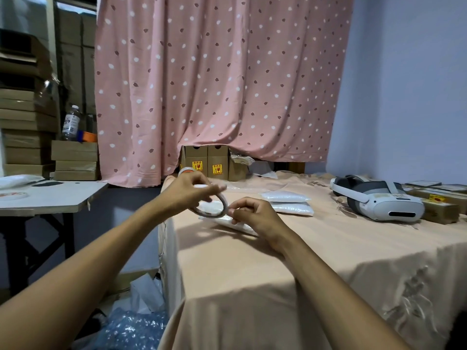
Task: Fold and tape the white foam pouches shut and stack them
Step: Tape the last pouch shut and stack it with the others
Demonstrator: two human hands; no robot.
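My left hand [190, 192] holds a thin roll of clear tape [211, 207] above the table. At the roll's right edge my right hand [252, 213] pinches what looks like the tape's end. Directly beneath both hands lies a white foam pouch [228, 222], partly hidden by them. Two more white pouches [286, 202] lie stacked, one on the other, a little farther back and to the right on the peach tablecloth [316, 248].
A white and grey VR headset [376, 202] rests at the right, with flat cardboard boxes [439, 200] beyond it. A white side table [48, 195] stands at the left. Bubble wrap [131, 329] lies on the floor. Cardboard boxes [211, 165] sit under the pink curtain.
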